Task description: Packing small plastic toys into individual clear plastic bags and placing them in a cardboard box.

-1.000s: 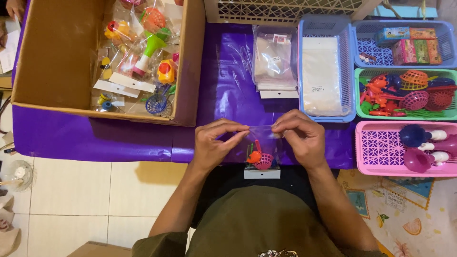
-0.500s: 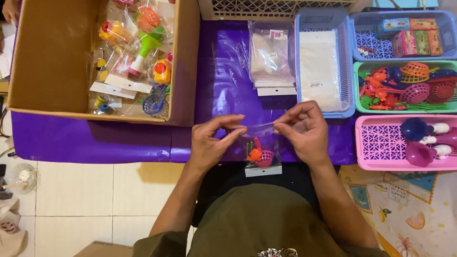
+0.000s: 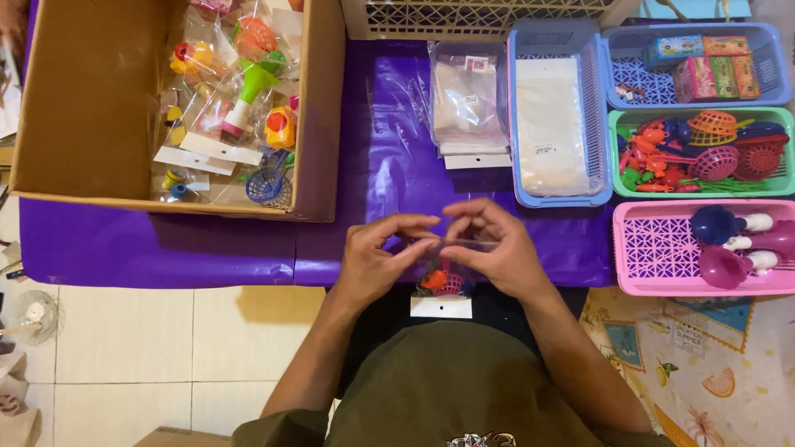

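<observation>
A cardboard box (image 3: 50,108) of bagged toys sits left; blue (image 3: 520,116), green (image 3: 617,153) and pink baskets (image 3: 654,248) line the purple-covered counter (image 3: 166,244).

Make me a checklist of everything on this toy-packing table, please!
Surface: purple sheet covering the table, wrinkled in the middle.
Job's things: small clear bag with orange and red toys inside and a white card at its bottom end, pinched at its top edge by both hands.
Clutter: cardboard box of filled toy bags; stack of empty clear bags; light blue basket; blue basket of small boxes; green basket of toy pieces; pink basket with purple toys.
Hands: left hand and right hand close together on the bag.
Cables: nothing seen.
Surroundings: tiled floor; patterned mat.
</observation>
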